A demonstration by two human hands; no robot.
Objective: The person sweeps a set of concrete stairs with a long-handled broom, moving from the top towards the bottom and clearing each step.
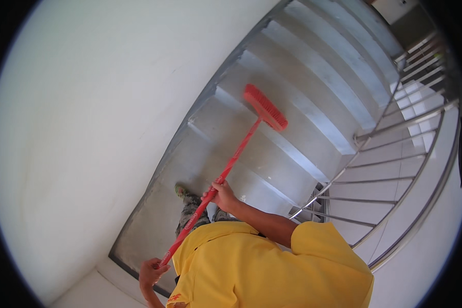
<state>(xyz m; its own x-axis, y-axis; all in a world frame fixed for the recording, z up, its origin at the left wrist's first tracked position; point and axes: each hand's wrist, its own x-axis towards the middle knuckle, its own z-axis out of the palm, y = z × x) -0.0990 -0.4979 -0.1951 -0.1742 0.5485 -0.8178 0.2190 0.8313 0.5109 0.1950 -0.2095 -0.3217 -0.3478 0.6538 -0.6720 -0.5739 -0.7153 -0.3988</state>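
Observation:
A red push broom (267, 109) with red bristles is held out over the concrete stairs (292, 73), its head on or just above a step. Its long red handle (236, 154) bears printed writing and slants down towards me. My right hand (222, 195) grips the handle around its middle, in front of my waist. Near the top end of the handle, at the lower left, my left hand (152, 271) is closed around it. My foot (180, 190) rests on a step close to the wall side.
A white wall (100, 115) with a dark skirting band (200, 101) runs along the left of the stairs. Metal railings (369, 179) border the right side. Pale tiled floor (415, 96) shows beyond the rails. A few pale specks lie on the steps.

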